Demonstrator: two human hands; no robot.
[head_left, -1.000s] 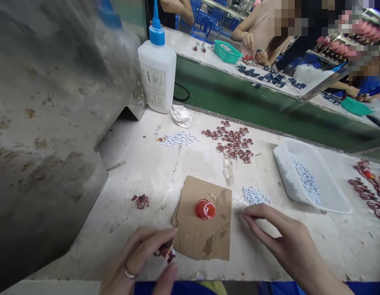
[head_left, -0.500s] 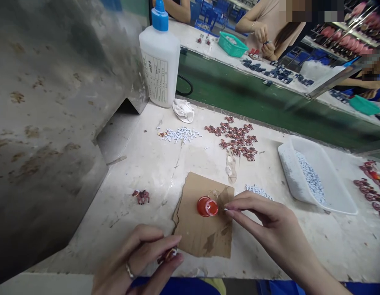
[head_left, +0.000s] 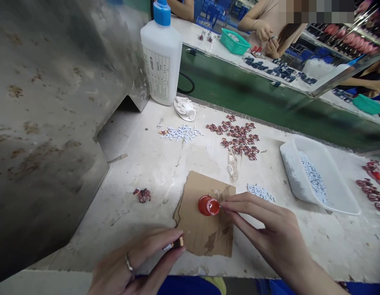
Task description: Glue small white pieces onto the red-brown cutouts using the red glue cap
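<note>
Between the thumb and index finger of my left hand (head_left: 141,260) is a small painted figurine (head_left: 174,244), brown and white, partly covered by the fingers. My right hand (head_left: 266,225) is closed in a pinch at the rim of a small red cup (head_left: 212,206) with shiny liquid in it. A tiny white piece shows at its fingertips, mostly hidden. The cup leans on its side on a torn piece of cardboard (head_left: 193,233). Left of the cardboard, a single brown figurine (head_left: 143,195) rests on the table. Small white pieces (head_left: 260,192) lie just beyond my right hand.
Behind stand a large glue bottle (head_left: 162,61) and a crumpled white cloth (head_left: 184,108). Further pieces include a white pile (head_left: 180,133), several brown figurines (head_left: 239,137) and a white tub (head_left: 337,184). A metal housing (head_left: 55,123) blocks the left. A co-worker's hands (head_left: 270,39) work across the partition.
My right hand has moved left, bringing its fingertips to the red cup's rim. My left hand has turned the figurine, so that a different side shows.
</note>
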